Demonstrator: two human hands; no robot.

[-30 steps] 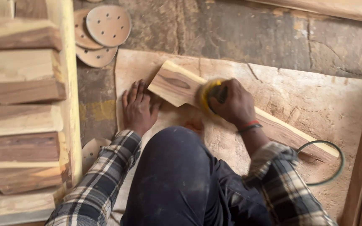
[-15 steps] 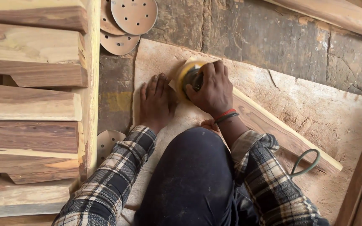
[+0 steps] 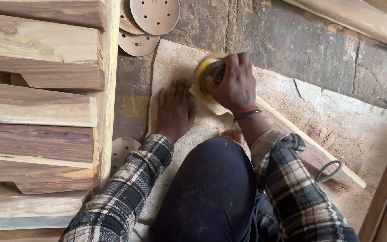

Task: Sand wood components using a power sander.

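The right hand is clamped over a yellow sander, fingers wrapped across its top, pressing it onto the near end of a long plank. The sander's edge is blurred. The plank lies flat on a dusty sheet spread over the floor, running from under the sander, near the sheet's far left corner, out toward its right edge. The right wrist wears a red and a dark band.

The left hand lies flat and open on the sheet, fingers spread and pointing away, just beside the sander and the plank's end on their left; whether a fingertip touches the plank I cannot tell. It holds nothing.

Both sleeves are plaid, and a dark-trousered knee rises between the arms. A toe shows just past the knee, against the plank's near edge. A green cable loops beside the plank on the right.

To the left, a stack of boards fills the side. Round sanding discs lie on the floor beyond the sheet's far left corner, and one more disc sits by the left sleeve.
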